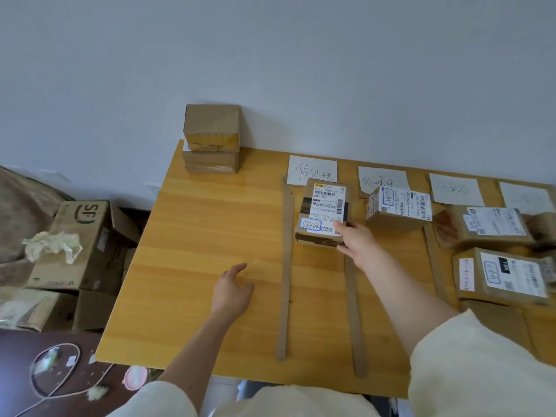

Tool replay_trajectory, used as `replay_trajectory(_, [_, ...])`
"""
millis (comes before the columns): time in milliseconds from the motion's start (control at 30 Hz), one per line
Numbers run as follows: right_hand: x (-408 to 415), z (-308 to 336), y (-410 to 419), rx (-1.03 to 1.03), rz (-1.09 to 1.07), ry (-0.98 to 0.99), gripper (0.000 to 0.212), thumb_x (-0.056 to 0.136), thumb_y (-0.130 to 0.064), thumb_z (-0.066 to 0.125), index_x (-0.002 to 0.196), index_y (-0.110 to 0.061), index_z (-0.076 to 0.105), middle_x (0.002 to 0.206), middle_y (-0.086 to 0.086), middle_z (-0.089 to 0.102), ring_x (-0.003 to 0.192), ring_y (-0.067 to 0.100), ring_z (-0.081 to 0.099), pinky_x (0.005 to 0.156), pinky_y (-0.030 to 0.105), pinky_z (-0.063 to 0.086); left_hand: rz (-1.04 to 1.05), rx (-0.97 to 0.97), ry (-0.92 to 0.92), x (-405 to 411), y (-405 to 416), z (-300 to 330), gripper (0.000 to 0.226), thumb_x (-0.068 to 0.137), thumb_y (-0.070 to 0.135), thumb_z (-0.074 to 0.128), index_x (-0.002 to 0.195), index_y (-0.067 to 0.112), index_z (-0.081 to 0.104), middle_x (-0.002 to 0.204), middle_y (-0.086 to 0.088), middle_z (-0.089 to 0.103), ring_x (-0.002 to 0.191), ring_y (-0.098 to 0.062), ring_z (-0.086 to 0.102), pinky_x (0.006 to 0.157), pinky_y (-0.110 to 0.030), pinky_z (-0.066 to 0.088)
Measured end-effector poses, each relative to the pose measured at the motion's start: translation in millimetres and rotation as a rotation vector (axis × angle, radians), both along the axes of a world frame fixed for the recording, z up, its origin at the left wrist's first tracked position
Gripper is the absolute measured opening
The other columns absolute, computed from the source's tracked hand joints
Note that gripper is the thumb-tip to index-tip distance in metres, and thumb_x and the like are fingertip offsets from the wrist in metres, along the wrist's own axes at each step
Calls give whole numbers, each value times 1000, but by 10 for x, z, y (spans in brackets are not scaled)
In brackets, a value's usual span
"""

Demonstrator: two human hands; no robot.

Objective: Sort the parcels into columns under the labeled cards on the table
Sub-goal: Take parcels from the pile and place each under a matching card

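Observation:
A brown parcel [323, 212] with a white shipping label lies under the first handwritten card [313, 171], between two cardboard strips. My right hand [359, 243] rests against its near right corner, fingers on its edge. My left hand [233, 291] hovers over bare table with fingers loosely apart, holding nothing. A second parcel [398, 206] sits under the second card [383, 179]. Two more parcels [484, 225] [502, 276] lie in a column under the third card [455, 189]. A stack of brown parcels [212, 139] stands at the table's far left corner.
A fourth card [526, 197] lies at the far right. Cardboard strips [284, 266] [355, 320] divide the wooden table [195, 236] into columns. On the floor to the left are open cardboard boxes [81, 245] with crumpled paper, a cable and a pink lid [135, 377].

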State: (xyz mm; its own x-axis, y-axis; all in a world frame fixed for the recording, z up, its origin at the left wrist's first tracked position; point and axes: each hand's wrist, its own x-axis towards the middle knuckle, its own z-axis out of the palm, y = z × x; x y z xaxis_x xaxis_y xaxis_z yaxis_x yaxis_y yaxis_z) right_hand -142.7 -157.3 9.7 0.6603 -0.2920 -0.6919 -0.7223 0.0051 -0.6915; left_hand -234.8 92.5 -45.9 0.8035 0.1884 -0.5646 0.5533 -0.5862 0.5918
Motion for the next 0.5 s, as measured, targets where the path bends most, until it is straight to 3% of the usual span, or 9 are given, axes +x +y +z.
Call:
replay_trajectory(133, [90, -68, -5, -18, 11, 24, 33, 98, -21, 55, 130, -11, 55, 127, 6, 60, 103, 19, 53, 100, 36, 48, 13, 0, 27, 42, -28, -9, 49, 92, 21, 55, 140, 27, 45, 143, -4, 43, 75, -13, 59, 59, -30, 50])
replay_trajectory(400, [126, -148, -46, -88, 35, 37, 33, 101, -22, 48, 132, -12, 53, 121, 5, 61, 105, 23, 58, 98, 38, 49, 21, 8, 38, 83, -33, -21, 48, 92, 21, 55, 139, 27, 46, 143, -4, 44, 68, -10, 56, 55, -26, 46])
replay_trajectory(500, [161, -149, -42, -215, 75, 28, 34, 100, -23, 49, 131, -12, 54, 127, 5, 63, 108, 25, 58, 85, 34, 48, 24, 13, 26, 116, -21, -22, 48, 91, 21, 55, 139, 27, 47, 142, -4, 45, 66, 0, 49, 57, -25, 46])
